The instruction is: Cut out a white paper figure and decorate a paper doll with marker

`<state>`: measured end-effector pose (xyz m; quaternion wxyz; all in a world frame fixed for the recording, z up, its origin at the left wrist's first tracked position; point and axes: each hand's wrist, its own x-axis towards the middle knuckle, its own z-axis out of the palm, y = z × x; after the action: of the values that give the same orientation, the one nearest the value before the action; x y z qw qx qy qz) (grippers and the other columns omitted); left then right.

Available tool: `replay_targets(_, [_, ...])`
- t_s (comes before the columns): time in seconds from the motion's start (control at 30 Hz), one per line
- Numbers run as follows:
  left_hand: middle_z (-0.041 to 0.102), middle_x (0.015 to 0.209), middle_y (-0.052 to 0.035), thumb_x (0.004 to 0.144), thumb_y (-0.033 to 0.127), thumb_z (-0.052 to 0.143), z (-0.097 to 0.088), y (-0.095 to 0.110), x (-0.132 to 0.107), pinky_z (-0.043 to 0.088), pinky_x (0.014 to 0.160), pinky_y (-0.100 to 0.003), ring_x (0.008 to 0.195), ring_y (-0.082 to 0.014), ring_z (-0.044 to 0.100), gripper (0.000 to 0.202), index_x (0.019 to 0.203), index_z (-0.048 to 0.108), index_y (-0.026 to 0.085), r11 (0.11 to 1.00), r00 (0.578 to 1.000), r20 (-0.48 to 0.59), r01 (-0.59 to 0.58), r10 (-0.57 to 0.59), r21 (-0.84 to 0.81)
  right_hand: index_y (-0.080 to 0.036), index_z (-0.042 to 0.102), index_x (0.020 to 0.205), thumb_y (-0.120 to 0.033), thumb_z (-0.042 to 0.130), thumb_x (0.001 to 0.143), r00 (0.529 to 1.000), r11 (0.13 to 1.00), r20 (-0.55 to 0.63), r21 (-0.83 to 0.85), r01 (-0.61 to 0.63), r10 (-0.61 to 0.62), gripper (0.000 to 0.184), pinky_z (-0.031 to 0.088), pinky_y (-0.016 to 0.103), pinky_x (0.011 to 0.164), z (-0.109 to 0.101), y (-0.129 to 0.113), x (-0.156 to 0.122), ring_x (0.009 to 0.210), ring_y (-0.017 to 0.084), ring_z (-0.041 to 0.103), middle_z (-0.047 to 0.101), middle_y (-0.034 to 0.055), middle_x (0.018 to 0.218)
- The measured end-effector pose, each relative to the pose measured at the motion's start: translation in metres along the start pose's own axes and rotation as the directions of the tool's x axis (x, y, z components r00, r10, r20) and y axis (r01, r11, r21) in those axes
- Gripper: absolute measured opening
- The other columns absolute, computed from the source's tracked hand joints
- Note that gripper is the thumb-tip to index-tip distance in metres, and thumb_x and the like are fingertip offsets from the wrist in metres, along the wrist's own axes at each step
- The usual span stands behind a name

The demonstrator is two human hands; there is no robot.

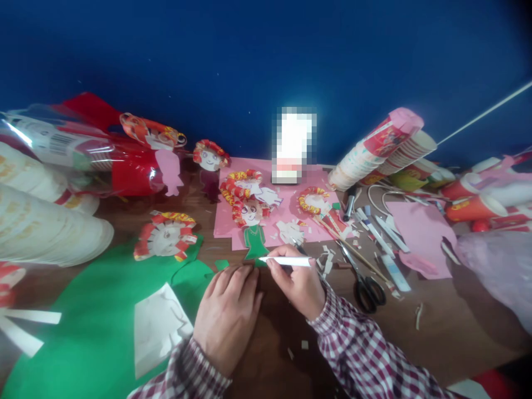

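My right hand [300,285] pinches a slim white pen [291,261], held nearly level. Its tip points left, at the lower edge of a green paper dress [254,241]; whether it touches cannot be told. The dress belongs to a paper doll whose drawn face [250,213] has a red-and-yellow curled paper frill around it. Palm down on the brown table, my left hand [228,310] lies with fingers extended just below the dress, holding nothing. Pink paper sheets [226,221] lie under the doll's upper part. A white paper piece [160,327] rests left of my left hand.
Black-handled scissors [366,288] lie right of my right hand, among paper scraps. Green paper [95,310] covers the left side. Stacked paper cups stand at left [50,227] and back right [366,155]. A bright, blurred-out upright object [293,144] stands against the blue wall [249,66].
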<state>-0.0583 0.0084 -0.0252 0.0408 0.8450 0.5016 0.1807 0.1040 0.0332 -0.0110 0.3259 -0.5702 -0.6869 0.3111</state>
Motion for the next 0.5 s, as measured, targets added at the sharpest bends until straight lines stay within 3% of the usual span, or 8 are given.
replay_targets(0.5, [0.062, 0.106, -0.0107, 0.080, 0.021, 0.054, -0.0004, 0.0009, 0.0010, 0.046, 0.086, -0.042, 0.098, -0.0256, 0.054, 0.028, 0.106, 0.061, 0.012, 1.000, 1.000, 0.010, 0.013, -0.013, 0.009, -0.018, 0.057, 0.090, -0.023, 0.049, 0.087, 1.000, 1.000, -0.010, -0.010, 0.015, -0.015, 0.010, 0.047, 0.022, 0.068, 0.0016, 0.0009, -0.0010, 0.072, 0.014, 0.060, 0.064, 0.0028, 0.082])
